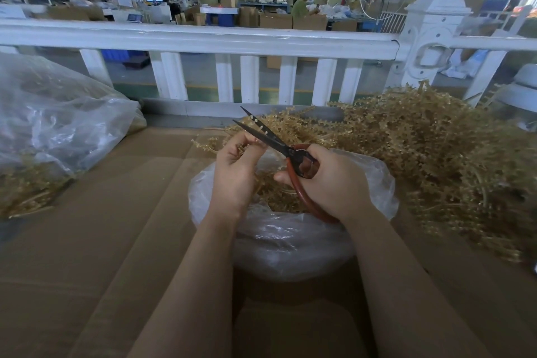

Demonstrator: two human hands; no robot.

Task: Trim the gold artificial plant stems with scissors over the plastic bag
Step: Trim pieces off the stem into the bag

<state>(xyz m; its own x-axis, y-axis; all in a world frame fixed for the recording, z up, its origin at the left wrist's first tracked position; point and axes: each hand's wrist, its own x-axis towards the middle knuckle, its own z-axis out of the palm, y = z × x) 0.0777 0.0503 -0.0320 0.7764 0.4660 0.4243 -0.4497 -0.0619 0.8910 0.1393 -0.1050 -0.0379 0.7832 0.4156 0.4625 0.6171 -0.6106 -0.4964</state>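
Two bare forearms reach forward over a desk point(101, 227) covered with flattened brown cardboard. Just beyond the wrists sits an open clear plastic bag point(279, 238), its mouth rolled back and gold cuttings lying inside. Both hands work above the bag's opening. The left hand point(236, 174) has its fingers curled around a short gold stem point(242, 149), pinching it near the tips, with the sprig's small leaves poking out to the left of the knuckles. The right hand point(334, 183) grips the red-handled scissors point(286, 151), fingers threaded through the loops; the dark blades stand slightly parted and point up and to the left, crossing just beside the left fingertips, with tiny pale beads of the stem showing between them. To the right of the bag, a large heap of gold artificial plant stems point(430, 154) spreads across the desk and reaches toward the far edge. At the left, a second, bigger plastic bag point(55, 122) holds more gold pieces. Behind the desk runs a white railing point(203, 38) with a post, and past it a workshop with cartons and seated people.
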